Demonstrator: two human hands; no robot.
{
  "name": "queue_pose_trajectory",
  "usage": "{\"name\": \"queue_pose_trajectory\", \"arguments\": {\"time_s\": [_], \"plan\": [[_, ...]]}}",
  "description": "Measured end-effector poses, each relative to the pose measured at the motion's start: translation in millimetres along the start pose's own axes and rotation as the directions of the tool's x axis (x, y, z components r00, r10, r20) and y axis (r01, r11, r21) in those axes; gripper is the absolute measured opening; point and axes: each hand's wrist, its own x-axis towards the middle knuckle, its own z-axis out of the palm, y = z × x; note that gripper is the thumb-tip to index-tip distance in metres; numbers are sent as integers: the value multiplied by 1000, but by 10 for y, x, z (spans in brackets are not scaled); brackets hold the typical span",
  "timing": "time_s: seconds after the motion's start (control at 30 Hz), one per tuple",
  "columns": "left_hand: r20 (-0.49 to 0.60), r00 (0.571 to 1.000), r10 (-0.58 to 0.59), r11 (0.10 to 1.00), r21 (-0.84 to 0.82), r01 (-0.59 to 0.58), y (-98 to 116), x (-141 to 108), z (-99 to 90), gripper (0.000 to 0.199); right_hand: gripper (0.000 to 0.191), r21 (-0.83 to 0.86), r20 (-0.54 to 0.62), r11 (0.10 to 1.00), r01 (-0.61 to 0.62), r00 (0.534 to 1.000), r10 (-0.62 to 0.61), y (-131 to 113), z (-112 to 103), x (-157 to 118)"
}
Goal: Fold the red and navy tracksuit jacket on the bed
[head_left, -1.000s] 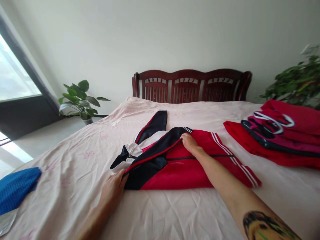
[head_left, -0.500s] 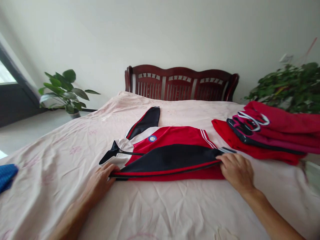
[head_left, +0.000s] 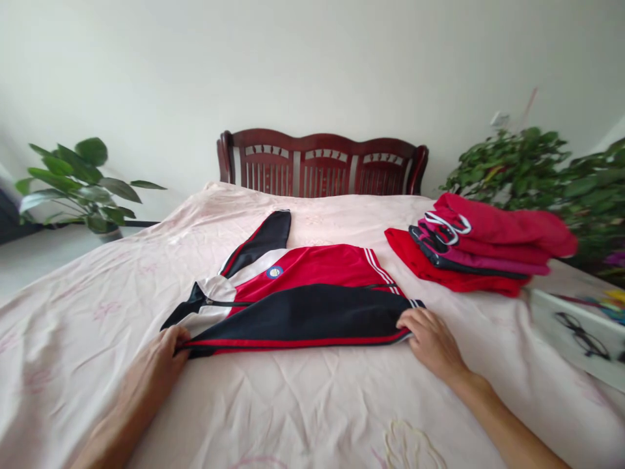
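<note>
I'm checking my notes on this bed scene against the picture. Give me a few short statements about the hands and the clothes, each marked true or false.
1. Both hands rest on the red, navy and white jacket: left hand at the collar end, right hand at the cuff end. True.
2. The jacket hangs from the dark red wooden headboard. False: it lies flat on the pale pink bedsheet.
3. A pile of folded red clothes sits right of the jacket. True.
4. The right hand holds the black-rimmed glasses. False: they lie apart, on a white surface.
</note>
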Motion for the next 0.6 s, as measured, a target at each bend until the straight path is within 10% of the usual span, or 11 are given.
{"name": "queue_pose_trajectory", "arguments": {"time_s": [0.33, 0.6], "plan": [[4, 994, 109, 951, -292, -103, -265, 83, 59, 35, 42, 90, -17, 983, -160, 987, 162, 266, 113, -30], [-32, 990, 135, 988, -77, -137, -154, 43, -134, 31, 47, 130, -125, 991, -12, 992, 29, 432, 301, 76]]}}
